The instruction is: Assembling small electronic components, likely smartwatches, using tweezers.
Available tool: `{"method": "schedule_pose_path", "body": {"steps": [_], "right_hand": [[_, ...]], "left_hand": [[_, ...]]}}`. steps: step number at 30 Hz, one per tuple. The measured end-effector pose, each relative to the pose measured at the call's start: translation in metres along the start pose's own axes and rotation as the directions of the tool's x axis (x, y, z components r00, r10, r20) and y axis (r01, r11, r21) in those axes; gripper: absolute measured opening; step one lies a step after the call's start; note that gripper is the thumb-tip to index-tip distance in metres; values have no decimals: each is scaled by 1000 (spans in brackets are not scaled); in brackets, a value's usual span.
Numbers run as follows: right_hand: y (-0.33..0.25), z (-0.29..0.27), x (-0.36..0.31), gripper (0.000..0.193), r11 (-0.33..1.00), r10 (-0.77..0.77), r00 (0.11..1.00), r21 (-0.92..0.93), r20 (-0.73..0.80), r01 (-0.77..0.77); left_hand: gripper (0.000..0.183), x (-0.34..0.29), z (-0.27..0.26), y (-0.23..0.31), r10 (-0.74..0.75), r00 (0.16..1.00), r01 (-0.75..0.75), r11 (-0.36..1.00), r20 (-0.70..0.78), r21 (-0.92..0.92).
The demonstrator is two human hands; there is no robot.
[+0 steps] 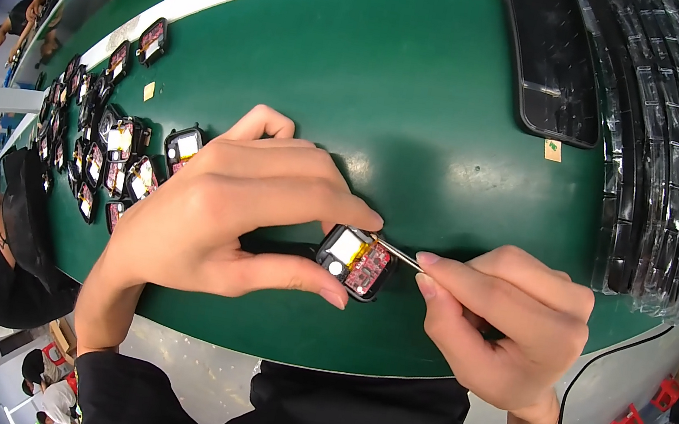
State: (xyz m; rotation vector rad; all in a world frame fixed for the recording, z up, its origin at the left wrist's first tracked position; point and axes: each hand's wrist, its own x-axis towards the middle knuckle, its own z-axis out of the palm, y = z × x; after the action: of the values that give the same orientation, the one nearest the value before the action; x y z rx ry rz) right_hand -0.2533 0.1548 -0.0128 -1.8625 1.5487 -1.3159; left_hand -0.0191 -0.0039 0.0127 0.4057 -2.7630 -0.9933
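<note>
Between the thumb and index finger of my left hand point(244, 206) is a small black electronic device point(357, 260), its casing lying open. Inside it show a red circuit board, a white block with yellow tape and a round white part. My right hand point(508, 320) pinches a thin metal tool, tweezers or a similar pick point(400, 254). The tool's tip reaches the upper edge of the device, close to my left index fingertip; what it touches there is too small to make out. A similar open device point(184, 147) lies just beyond my left hand.
Many more open devices point(92, 162) crowd the left of the green table point(396, 71). A black tray point(558, 69) lies at the far right, beside stacked plastic-wrapped black trays point(673, 156). A black cable point(598, 360) hangs at right. Other people sit at the left.
</note>
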Motion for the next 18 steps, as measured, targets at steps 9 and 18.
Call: {"method": "schedule_pose_path", "body": {"steps": [9,18], "right_hand": [[-1,-1,0,26,998,45,998,31,39,-47],[-3,-2,1,26,998,67,996,16,51,-68]], "left_hand": [[59,1,3,-1,41,999,-41,999,-11,-14],[55,3,0,2,70,998,-70,997,-3,8]]}}
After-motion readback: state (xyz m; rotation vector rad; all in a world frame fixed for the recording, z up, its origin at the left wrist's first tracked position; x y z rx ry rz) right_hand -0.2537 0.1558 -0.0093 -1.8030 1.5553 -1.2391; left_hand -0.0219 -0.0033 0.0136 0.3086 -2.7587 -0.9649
